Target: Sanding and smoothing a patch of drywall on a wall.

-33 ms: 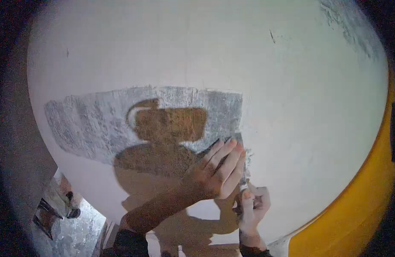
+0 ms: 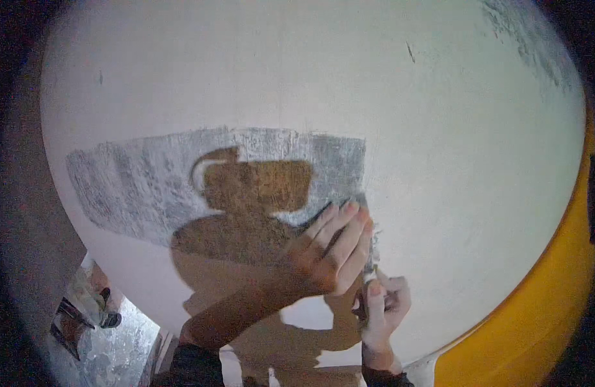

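Note:
A curved white surface [image 2: 452,161] fills most of the view, with a scuffed grey patch [image 2: 339,164] across its middle. My left hand [image 2: 333,248] lies over the lower right part of this patch, fingers stretched out and pointing up. A narrow grey strip [image 2: 368,255] shows along the right side of those fingers; what it is I cannot make out. Just below and to the right, my right hand [image 2: 388,306] is closed in a pinch close to the surface. Whatever sits between its thumb and fingers is mostly hidden.
A yellow-orange band [image 2: 504,322] borders the surface at the lower right. Another grey scuffed area [image 2: 526,48] is at the upper right. Dark shoes [image 2: 110,319] and shiny grey flooring [image 2: 117,358] appear at the lower left. My shadow falls across the patch.
Both hands have shifted very slightly upward. My right hand has also moved a touch to the right.

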A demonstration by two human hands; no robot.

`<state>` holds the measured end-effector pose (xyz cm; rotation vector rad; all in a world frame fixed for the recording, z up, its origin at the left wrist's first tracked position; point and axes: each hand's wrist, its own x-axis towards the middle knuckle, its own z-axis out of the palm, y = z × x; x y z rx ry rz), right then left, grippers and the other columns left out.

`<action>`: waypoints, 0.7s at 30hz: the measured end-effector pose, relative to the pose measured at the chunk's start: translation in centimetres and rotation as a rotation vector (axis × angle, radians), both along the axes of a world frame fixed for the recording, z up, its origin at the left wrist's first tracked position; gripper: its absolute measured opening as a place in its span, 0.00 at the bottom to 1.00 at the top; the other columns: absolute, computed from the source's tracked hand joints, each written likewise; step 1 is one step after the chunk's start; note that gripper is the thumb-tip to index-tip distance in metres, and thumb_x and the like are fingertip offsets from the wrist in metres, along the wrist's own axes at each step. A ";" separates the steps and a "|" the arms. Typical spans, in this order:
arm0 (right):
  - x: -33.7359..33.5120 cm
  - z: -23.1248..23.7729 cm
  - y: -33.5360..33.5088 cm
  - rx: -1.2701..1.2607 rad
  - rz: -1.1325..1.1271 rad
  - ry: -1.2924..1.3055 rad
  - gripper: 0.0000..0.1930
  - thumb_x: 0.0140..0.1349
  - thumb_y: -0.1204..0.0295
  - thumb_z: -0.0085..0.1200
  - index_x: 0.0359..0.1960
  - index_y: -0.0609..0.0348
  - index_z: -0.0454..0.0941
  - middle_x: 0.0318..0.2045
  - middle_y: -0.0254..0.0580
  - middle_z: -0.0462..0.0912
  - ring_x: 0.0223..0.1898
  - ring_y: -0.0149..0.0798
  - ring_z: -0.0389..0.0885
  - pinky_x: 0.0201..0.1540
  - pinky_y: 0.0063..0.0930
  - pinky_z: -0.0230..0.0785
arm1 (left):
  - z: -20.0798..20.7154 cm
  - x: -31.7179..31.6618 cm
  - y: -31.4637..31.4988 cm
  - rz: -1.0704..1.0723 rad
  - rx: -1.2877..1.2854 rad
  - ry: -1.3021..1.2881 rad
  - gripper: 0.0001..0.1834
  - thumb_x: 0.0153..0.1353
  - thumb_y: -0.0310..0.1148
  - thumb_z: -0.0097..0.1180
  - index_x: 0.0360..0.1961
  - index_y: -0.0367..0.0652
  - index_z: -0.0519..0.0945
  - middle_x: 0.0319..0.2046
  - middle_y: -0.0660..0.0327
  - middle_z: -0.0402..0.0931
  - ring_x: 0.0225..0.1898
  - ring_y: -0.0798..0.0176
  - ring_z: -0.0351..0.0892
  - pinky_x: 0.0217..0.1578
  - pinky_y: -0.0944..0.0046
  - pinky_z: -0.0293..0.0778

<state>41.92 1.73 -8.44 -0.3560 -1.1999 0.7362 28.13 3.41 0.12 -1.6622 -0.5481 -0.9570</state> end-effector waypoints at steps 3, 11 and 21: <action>0.0 0.2 0.2 -0.180 0.026 0.041 0.10 0.63 0.68 0.53 0.34 0.62 0.68 0.15 0.31 0.68 0.13 0.24 0.66 0.14 0.18 0.57 | 0.0 -0.2 0.1 0.107 -0.107 0.071 0.10 0.54 0.28 0.54 0.35 0.34 0.81 0.45 0.53 0.73 0.51 0.52 0.74 0.53 0.56 0.72; 0.4 0.0 0.3 -0.077 0.041 0.041 0.11 0.63 0.67 0.54 0.33 0.62 0.67 0.16 0.32 0.70 0.13 0.23 0.65 0.13 0.17 0.57 | 0.1 0.4 -0.2 0.052 -0.079 0.055 0.12 0.50 0.27 0.53 0.35 0.33 0.81 0.43 0.48 0.75 0.50 0.49 0.74 0.54 0.54 0.71; 0.7 1.2 0.3 -0.097 0.038 0.058 0.12 0.62 0.66 0.54 0.30 0.60 0.67 0.19 0.35 0.72 0.14 0.22 0.66 0.15 0.15 0.57 | 0.6 1.3 -0.3 -0.015 -0.050 -0.044 0.14 0.48 0.28 0.54 0.35 0.30 0.80 0.42 0.46 0.76 0.50 0.47 0.75 0.52 0.53 0.72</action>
